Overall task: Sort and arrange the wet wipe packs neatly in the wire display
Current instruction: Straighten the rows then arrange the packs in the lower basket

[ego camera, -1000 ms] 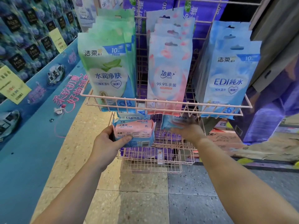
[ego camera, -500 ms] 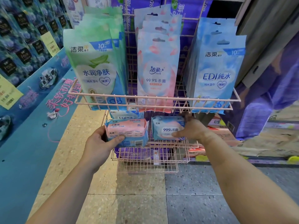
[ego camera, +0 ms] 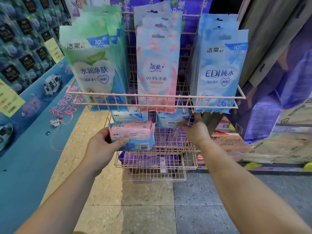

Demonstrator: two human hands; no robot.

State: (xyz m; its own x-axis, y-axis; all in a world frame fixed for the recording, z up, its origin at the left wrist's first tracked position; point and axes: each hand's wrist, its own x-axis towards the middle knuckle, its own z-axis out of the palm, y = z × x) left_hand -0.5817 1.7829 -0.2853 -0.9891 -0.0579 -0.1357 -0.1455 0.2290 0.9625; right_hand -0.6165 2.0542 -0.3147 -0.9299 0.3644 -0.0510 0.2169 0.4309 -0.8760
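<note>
A pink wire display [ego camera: 155, 96] carries three hanging rows of flat wipe packs: green [ego camera: 92, 65], pink-and-blue [ego camera: 157, 65] and blue EDI packs [ego camera: 219, 65]. Below the top rail, my left hand [ego camera: 101, 146] grips a thick pink-and-blue wipe pack [ego camera: 133, 132] in front of the lower wire shelf [ego camera: 168, 141]. My right hand [ego camera: 195, 132] holds a blue 99.9% wipe pack [ego camera: 172, 119] standing on that shelf, just under the rail; its fingers are partly blurred. Another blue pack [ego camera: 128, 115] stands behind the one in my left hand.
A further wire basket [ego camera: 155, 168] sits lower, over purple packs. A blue display counter [ego camera: 25, 132] with price tags runs along the left. Large purple tissue bales [ego camera: 278, 98] and cardboard stand at the right. Tiled floor lies below.
My right hand has lifted the blue 99.9% pack up and pushed it back under the top rail. My left hand keeps its hold on the pink pack. The camera moved closer.
</note>
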